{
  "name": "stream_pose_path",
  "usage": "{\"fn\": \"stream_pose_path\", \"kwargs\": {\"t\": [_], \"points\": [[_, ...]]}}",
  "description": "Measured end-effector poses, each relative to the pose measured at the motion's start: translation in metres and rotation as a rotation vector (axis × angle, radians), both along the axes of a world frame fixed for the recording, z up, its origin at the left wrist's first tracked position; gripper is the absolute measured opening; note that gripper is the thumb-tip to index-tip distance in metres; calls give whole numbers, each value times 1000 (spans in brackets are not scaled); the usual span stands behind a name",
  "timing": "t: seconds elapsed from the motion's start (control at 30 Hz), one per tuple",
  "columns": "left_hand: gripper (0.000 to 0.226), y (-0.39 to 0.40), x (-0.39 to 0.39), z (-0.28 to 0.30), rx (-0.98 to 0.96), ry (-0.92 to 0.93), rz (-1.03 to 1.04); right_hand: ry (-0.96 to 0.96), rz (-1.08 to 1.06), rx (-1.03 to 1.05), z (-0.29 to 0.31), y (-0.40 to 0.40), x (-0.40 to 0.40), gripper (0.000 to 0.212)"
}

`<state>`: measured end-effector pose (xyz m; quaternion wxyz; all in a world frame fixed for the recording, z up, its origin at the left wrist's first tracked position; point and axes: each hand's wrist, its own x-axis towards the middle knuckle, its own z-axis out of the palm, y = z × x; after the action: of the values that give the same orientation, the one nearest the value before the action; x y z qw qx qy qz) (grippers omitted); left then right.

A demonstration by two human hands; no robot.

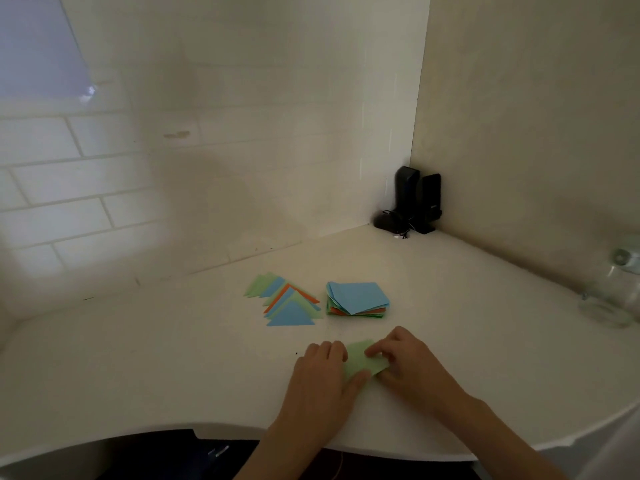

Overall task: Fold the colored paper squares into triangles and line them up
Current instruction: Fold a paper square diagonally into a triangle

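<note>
1. Both hands are seen low on the desk [138, 358], working one green sheet [363, 360] that lies between them near the front edge.
2. Right hand [403, 362]: its fingers are curled onto the sheet's right side, and a corner appears to be pinched and brought over.
3. Left hand [323, 374]: the sheet's left part is pressed flat under fairly straight fingers, with the thumb laid along the lower edge.
4. Handling, as judged: the paper is thin, light and limp, easily slid on the smooth top and easily creased wrong. One corner is best taken by the fingertips while the rest is pinned, then the fold is pressed flat.
5. Just beyond the hands, a stack [356, 299] of unfolded squares is found, blue on top, with orange and green edges showing below. The number cannot be counted.
6. Left of it, the row of triangles [284, 301] is laid overlapping; about eight are made out in green, blue and orange, the nearest one blue.
7. Further out, two dark speakers [417, 202] are stood in the corner, and one clear glass jar [609, 299] sits at the right edge.
</note>
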<state>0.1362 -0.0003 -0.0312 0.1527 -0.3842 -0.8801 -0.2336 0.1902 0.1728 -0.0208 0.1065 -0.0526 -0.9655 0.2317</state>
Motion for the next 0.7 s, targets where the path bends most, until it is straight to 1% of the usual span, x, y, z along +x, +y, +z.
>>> {"fn": "stream_pose_path", "kwargs": {"t": [0.1,0.2,0.27,0.33,0.4,0.5,0.57,0.63,0.7], "points": [[39,-6,10,-4,20,83,7,80,-13,87,-3,-3,3,23],[21,-9,3,-8,3,126,24,209,-15,125,-4,-9,4,13],[13,-11,-5,-9,18,144,37,246,-19,163,-4,-13,4,11],[10,-15,-13,-8,34,136,48,256,-35,175,-6,-15,4,11],[14,-21,-17,-4,48,88,80,218,-74,113,-6,-16,4,15],[22,-27,-21,-2,92,-30,168,141,-145,-54,-7,-16,6,16],[16,-29,-24,-2,120,-99,239,124,-184,-141,-6,-16,6,13],[14,-28,-25,-2,105,-140,270,80,-223,-137,-6,-17,3,17],[17,-26,-24,-4,108,-138,284,41,-264,-102,-4,-19,-1,20]]}}
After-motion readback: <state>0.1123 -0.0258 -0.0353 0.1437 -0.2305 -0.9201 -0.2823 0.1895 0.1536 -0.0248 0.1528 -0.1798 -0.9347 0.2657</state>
